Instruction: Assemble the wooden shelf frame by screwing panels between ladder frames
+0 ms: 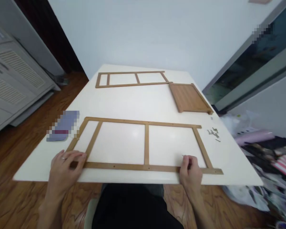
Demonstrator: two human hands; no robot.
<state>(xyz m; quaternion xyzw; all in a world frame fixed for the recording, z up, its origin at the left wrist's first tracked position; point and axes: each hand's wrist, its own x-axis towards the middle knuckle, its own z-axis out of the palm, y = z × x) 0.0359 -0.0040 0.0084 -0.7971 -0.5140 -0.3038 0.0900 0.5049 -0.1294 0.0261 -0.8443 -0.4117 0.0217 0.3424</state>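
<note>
Wooden frame (146, 146) lies flat, lower centre, on the table (124, 108). Left hand (66, 167), half-curled, grips its lower-left corner, seemingly to steady it. Right hand (191, 171), fingers bunched above the near edge, apparently pinches a small thing (183, 155), unidentifiable. Loose hardware (214, 132) sits right, presumably for reach.

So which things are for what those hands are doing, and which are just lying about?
Probably for the job:
- near wooden frame, with the left hand and right hand at it
- far wooden frame
- wooden panel
- little metal pieces

Probably just lying about:
- blurred flat thing
- pink roll
</note>
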